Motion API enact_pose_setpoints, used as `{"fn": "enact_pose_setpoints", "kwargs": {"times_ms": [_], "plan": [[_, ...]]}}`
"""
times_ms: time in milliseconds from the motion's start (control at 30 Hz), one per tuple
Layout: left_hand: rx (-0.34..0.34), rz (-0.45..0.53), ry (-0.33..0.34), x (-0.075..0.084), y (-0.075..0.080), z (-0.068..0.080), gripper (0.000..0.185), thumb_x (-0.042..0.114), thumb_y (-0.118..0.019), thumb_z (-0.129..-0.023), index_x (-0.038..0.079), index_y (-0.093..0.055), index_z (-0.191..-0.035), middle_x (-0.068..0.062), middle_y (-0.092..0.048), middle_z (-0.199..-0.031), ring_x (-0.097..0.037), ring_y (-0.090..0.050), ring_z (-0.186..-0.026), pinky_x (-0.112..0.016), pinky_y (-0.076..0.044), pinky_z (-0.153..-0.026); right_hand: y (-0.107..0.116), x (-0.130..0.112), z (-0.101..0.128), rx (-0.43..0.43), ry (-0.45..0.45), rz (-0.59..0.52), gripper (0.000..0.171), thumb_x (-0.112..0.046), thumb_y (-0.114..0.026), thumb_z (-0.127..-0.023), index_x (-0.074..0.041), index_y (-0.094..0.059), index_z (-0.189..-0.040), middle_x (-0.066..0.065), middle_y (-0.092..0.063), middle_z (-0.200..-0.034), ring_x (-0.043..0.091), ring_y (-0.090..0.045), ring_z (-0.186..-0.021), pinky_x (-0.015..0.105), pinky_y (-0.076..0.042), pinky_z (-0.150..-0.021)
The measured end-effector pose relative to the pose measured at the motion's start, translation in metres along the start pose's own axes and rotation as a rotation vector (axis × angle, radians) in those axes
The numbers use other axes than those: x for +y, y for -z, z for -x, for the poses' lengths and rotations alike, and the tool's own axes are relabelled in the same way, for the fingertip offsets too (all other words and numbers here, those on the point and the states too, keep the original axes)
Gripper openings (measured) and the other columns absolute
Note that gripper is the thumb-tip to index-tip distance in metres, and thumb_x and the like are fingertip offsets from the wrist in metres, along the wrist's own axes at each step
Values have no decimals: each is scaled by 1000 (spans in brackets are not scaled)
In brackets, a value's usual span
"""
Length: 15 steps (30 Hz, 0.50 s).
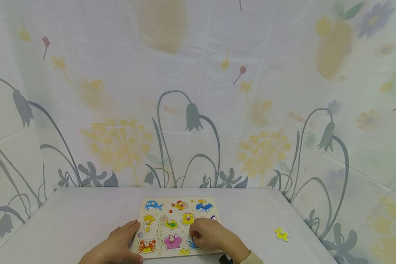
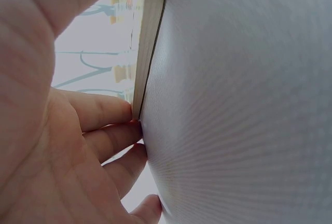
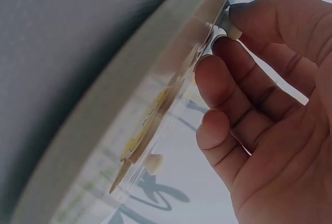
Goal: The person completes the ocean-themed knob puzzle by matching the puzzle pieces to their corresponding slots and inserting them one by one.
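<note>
A wooden knobbed puzzle board [image 1: 165, 253] with sea animal pieces lies on the table. My left hand [image 1: 117, 244] rests at its near left corner, fingertips against the left edge and thumb by the near edge. The left wrist view shows those fingers [image 2: 111, 112] extended along the board's side [image 2: 149, 37]. Over the board's lower right my right hand [image 1: 211, 234] pinches a blue puzzle piece [image 1: 193, 244], mostly covered by the fingers. In the right wrist view, thumb and fingers meet at its knob [image 3: 232, 28]; whether it sits fully in its slot I cannot tell.
A yellow star-shaped piece [image 1: 281, 234] lies on the table right of the board. Crab [image 1: 147, 246], pink shell [image 1: 172, 242] and turtle [image 1: 169, 222] pieces are on the board. A flower-patterned curtain [image 1: 198, 154] hangs behind and beside the white table [image 1: 95, 205].
</note>
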<state>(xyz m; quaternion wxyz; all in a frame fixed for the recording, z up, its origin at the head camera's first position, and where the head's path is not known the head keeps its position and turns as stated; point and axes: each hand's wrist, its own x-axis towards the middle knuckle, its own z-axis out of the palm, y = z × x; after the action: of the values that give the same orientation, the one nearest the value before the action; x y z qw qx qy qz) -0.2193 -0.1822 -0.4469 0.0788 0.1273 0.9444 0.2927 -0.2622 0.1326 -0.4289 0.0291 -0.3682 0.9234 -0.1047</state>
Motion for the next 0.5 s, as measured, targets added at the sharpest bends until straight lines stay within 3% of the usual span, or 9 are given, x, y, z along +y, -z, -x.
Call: {"fn": "enact_pose_setpoints", "kwargs": {"times_ms": [267, 500], "plan": [[-20, 7, 46, 2, 0, -2, 106, 45, -90, -54, -6, -45, -136, -26, -39, -143, -45, -29, -135, -68, -14, -107, -2, 3, 1, 5, 12, -34, 10, -17, -69, -83, -26, -66, -82, -19, -51, -77, -1, -46, -70, 18, -44, -66], [-16, 3, 39, 1, -1, -2, 107, 46, -90, -54, -6, -45, -136, -26, -39, -143, -45, -30, -135, -68, -13, -107, 0, 6, 1, -6, -8, -66, 6, -21, -69, -83, -26, -67, -85, -19, -52, -78, -1, -47, -71, 19, -45, -68]]}}
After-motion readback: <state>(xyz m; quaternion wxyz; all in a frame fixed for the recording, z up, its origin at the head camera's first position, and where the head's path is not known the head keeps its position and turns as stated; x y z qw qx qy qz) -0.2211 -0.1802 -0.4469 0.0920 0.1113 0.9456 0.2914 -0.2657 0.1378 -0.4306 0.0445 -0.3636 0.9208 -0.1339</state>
